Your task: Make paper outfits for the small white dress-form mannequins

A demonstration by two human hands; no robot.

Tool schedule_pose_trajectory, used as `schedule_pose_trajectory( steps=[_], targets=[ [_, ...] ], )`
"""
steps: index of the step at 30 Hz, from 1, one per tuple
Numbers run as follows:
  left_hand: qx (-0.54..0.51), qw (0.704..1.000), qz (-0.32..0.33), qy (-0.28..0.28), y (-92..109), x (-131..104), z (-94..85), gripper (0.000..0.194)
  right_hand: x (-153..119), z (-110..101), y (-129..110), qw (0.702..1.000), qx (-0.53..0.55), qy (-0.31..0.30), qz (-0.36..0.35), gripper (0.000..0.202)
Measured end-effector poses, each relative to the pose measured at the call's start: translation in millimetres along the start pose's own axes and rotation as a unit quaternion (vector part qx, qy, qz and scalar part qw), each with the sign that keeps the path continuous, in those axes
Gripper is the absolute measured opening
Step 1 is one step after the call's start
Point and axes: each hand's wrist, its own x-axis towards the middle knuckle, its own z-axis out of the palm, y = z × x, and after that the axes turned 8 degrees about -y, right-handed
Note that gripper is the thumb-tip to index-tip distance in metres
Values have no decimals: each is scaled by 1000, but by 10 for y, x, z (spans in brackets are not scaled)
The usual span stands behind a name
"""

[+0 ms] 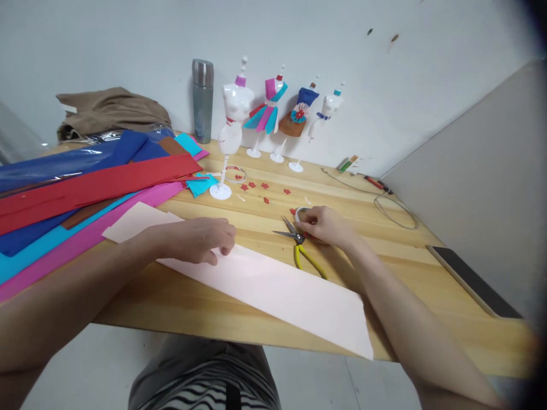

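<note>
A long pale pink strip of crepe paper (290, 296) lies slantwise along the table's near edge. My left hand (200, 239) rests on its upper left part, fingers bent and the thumb apart, gripping nothing visible. Beyond the strip, my right hand (322, 225) has its fingers closed on a white ring-shaped roll of tape (299, 214), partly hidden by the fingers. Just left of that hand lie yellow-handled scissors (299, 239), blades spread. Small red paper flowers (265, 185) are scattered farther back.
Coloured paper strips (102, 182) pile up at the left. Along the wall stand a white mannequin (233, 114), several smaller dressed ones and a thermos flask (202, 102). A glue gun (376, 183) with its cable lies back right. A dark flat device (472, 280) is at the right edge.
</note>
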Motion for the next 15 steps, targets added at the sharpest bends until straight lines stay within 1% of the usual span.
schedule_pose_trajectory(
  steps=[2,3,7,9,10,11,12,13,15],
  targets=[
    [4,1000,3,9,8,6,13,25,71,5,-15,1000,2,-12,1,30],
    [7,1000,6,14,11,7,20,24,107,10,-11,1000,0,-2,1,30],
    [13,999,14,31,24,0,37,21,195,11,69,996,9,90,19,29],
    [20,999,13,33,32,1,37,21,157,-32,117,993,23,118,17,29],
    [25,999,11,32,34,4,37,20,111,-65,137,992,29,121,14,29],
    [32,999,9,30,35,9,38,19,51,-103,154,994,31,109,6,28],
    [39,999,4,28,34,15,41,18,-19,-141,167,996,33,85,-2,25],
    [44,999,-2,27,30,24,46,17,-92,-175,176,998,34,43,-12,23],
    [52,998,-17,32,15,39,66,16,-224,-214,189,996,53,-69,-36,18]
  ],
)
